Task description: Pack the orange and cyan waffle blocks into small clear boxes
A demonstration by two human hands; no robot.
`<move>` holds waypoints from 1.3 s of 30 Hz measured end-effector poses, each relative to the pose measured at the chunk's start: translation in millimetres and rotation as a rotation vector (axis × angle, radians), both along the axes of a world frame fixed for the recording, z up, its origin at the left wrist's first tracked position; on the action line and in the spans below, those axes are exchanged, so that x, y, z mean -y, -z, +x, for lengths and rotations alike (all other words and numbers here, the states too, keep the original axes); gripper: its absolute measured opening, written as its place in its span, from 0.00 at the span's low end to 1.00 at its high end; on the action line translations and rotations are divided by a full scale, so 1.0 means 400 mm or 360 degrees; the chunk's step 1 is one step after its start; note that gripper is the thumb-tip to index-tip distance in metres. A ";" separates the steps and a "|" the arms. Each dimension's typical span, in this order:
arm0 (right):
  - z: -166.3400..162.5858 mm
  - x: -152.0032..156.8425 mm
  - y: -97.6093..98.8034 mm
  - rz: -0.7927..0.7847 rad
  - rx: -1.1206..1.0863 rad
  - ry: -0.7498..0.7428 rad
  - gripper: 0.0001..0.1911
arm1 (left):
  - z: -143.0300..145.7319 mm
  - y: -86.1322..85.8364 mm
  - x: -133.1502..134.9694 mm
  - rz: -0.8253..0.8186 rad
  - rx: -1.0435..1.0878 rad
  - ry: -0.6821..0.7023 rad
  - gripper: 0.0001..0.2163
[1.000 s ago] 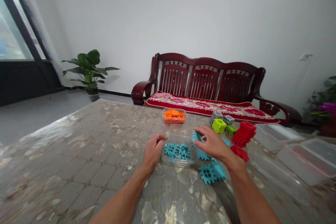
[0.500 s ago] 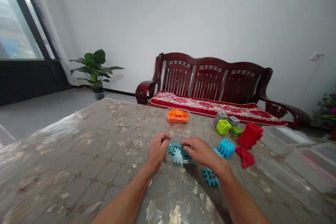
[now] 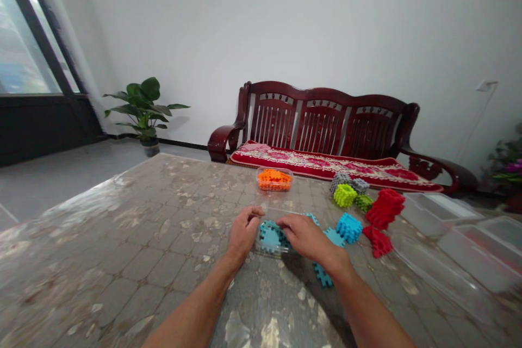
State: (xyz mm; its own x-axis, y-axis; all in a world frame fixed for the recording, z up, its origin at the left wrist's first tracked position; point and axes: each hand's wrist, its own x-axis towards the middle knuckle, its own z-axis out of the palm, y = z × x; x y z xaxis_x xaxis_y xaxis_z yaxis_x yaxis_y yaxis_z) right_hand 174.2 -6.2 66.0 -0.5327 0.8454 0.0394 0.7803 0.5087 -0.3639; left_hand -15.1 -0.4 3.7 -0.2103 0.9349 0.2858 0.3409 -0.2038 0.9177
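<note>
A clear plastic container [image 3: 274, 250] stands on the table in front of me, with blue toothed building pieces [image 3: 269, 235] inside. At its left side is my left hand [image 3: 243, 228], fingers curled against the rim. My right hand [image 3: 300, 232] reaches over the right side, its fingertips closed on blue pieces there; the palm hides part of them. More loose blue pieces [image 3: 334, 237] lie beyond that hand, and a stack of blue pieces [image 3: 349, 227] stands to the right. Another blue piece [image 3: 323, 275] is partly covered by my right forearm.
Orange pieces [image 3: 274, 178] fill a clear box farther back. Grey [image 3: 340, 180], lime green [image 3: 345, 195] and red [image 3: 385, 208] stacks stand at the right. Clear containers [image 3: 477, 253] and a transparent lid [image 3: 442, 277] lie far right. A wooden bench [image 3: 322, 119] is behind the table.
The blue pieces in the container now lie differently under my right fingers. More loose blue shows behind and beside my right hand. My left hand stays at the rim; the view has shifted slightly.
</note>
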 end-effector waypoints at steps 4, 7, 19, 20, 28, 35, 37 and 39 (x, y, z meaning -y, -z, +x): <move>-0.005 0.014 -0.013 0.0000 0.0161 0.0104 0.20 | 0.000 0.000 -0.001 -0.0009 0.0001 -0.0001 0.12; -0.015 0.022 -0.010 -0.0059 0.0169 0.0054 0.21 | -0.002 0.003 -0.002 -0.0004 0.0006 0.0007 0.12; 0.135 -0.088 0.015 0.0166 -0.0287 0.0579 0.20 | -0.005 0.014 -0.002 -0.0001 0.0013 0.0021 0.12; 0.161 -0.101 0.026 0.0193 -0.0242 0.0659 0.22 | -0.005 0.014 -0.002 -0.0001 0.0014 0.0024 0.12; 0.187 -0.124 0.118 0.0028 0.0071 0.0477 0.28 | -0.011 0.013 -0.004 -0.0017 0.0000 -0.0014 0.12; 0.147 -0.096 0.096 0.0033 0.0190 0.0501 0.29 | -0.018 0.012 -0.007 -0.0035 -0.0017 -0.0062 0.11; 0.142 -0.094 0.095 0.0091 0.0220 0.0537 0.28 | -0.018 0.012 -0.007 -0.0034 -0.0018 -0.0065 0.11; 0.144 -0.096 0.095 0.0148 0.0242 0.0594 0.28 | -0.017 0.012 -0.008 -0.0033 -0.0019 -0.0064 0.11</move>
State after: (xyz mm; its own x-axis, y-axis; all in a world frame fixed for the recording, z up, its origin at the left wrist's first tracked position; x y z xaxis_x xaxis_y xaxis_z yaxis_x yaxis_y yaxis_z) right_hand 231.8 32.3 28.0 -0.1961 0.9781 0.0691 0.9587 0.2061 -0.1959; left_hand -21.9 2.7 -1.1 -0.2446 0.9316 0.2689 0.3594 -0.1705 0.9175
